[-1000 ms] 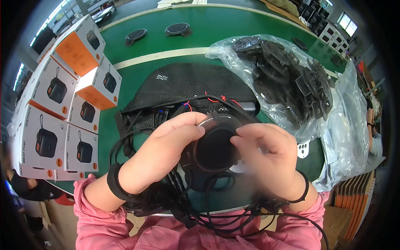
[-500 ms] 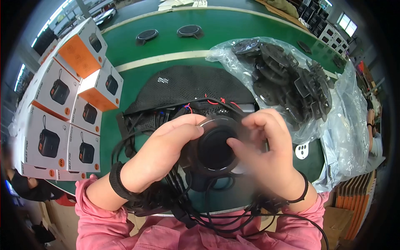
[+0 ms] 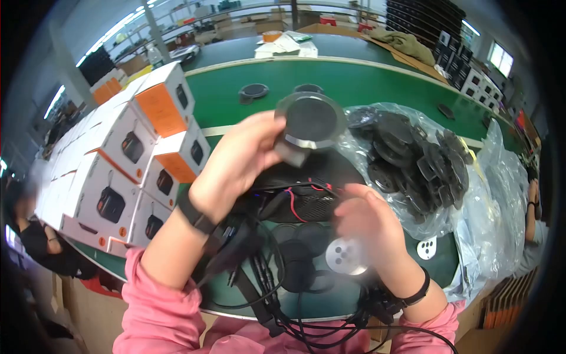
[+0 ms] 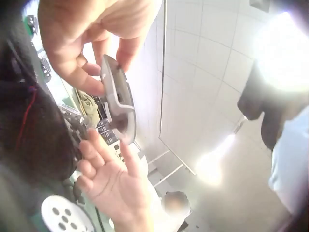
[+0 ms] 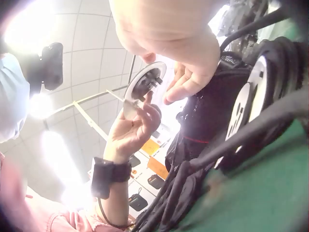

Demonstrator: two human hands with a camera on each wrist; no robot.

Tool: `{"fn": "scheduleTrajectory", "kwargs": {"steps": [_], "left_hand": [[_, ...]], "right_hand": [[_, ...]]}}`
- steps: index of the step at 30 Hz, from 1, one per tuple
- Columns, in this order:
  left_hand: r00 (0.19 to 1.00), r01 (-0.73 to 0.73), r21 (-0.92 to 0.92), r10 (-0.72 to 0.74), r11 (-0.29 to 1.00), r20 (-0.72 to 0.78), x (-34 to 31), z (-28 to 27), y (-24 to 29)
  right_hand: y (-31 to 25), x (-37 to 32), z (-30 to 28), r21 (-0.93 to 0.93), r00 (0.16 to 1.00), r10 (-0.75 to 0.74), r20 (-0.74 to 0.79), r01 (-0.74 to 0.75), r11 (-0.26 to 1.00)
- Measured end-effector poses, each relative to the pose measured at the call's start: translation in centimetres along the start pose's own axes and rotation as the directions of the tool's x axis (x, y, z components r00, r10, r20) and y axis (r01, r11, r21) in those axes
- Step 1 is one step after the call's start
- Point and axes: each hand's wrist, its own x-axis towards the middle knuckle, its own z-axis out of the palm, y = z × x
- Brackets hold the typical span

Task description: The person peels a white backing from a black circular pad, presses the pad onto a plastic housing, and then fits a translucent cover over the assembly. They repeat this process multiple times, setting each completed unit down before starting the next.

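Observation:
My left hand (image 3: 244,147) pinches the left edge of a round black part with a translucent rim (image 3: 311,121), raised above the table. In the left wrist view this part (image 4: 118,99) appears side on, between the fingers and thumb. Its underside (image 5: 145,84), with small dark projections, shows in the right wrist view. My right hand (image 3: 374,227), blurred, is below and right of the part, fingers loosely extended and holding nothing. Beside it lies a white disc with dark dots (image 3: 346,255). Several flat round black pieces (image 3: 295,259) lie below, among cables.
White and orange speaker boxes (image 3: 127,147) are stacked at left. A clear plastic bag (image 3: 492,200) lies right, near a heap of similar black parts (image 3: 407,153). A black mesh bag (image 3: 318,165) sits behind the hands. Another dark part (image 3: 253,91) rests farther back on the green table.
The left hand has lifted the round part up and forward. The right hand has come away from it, moving lower. The head view has tilted up, showing more of the room.

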Motion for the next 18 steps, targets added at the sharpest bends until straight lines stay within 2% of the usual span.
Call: {"fn": "scheduleTrajectory", "kwargs": {"steps": [3,5,7,8,10,11,13,15,17,18], "left_hand": [[0.969,0.035,0.112,-0.007,0.993,-0.247,5.3,-3.5,0.4],[0.944,0.043,0.197,0.025,0.979,-0.329,7.1,-5.1,0.8],[0.906,0.181,0.269,-0.054,0.946,-0.42,9.9,-8.3,0.2],[0.838,0.231,0.182,-0.1,0.956,-0.537,10.7,-8.7,0.1],[0.88,0.203,0.17,-0.103,0.964,-0.464,13.9,-13.9,-1.5],[0.89,0.193,0.166,-0.101,0.967,-0.445,14.7,-14.8,-1.7],[0.837,0.065,0.226,0.07,0.972,-0.542,14.8,-15.0,-2.3],[0.777,0.175,0.326,0.073,0.929,-0.625,14.0,-14.2,-1.7],[0.821,0.233,0.326,-0.005,0.916,-0.571,14.3,-15.2,-1.5],[0.85,0.214,0.333,-0.007,0.918,-0.527,13.9,-14.6,-1.1]], "right_hand": [[0.8,0.3,-0.6,-0.027,0.999,-0.01,0.053,0.012,1.0],[0.9,0.2,-0.4,-0.028,0.999,0.005,0.041,-0.004,1.0],[0.9,0.3,-0.5,-0.027,0.999,0.035,0.039,-0.034,0.999],[0.7,0.1,-0.4,-0.002,0.998,0.034,0.045,-0.034,0.999],[0.1,-0.1,-0.1,-0.015,0.999,0.025,0.045,-0.024,1.0],[0.0,-0.3,0.1,-0.047,0.999,0.019,0.035,-0.017,0.999],[-0.3,-0.4,0.1,-0.048,1.0,0.005,0.021,-0.004,0.999],[-0.5,-0.4,0.3,-0.066,1.0,0.009,0.021,-0.007,0.998],[-0.5,-0.3,0.2,-0.101,1.0,0.006,0.026,-0.003,0.995],[-0.3,-0.3,0.1,-0.097,0.999,0.004,0.037,-0.001,0.995]]}}
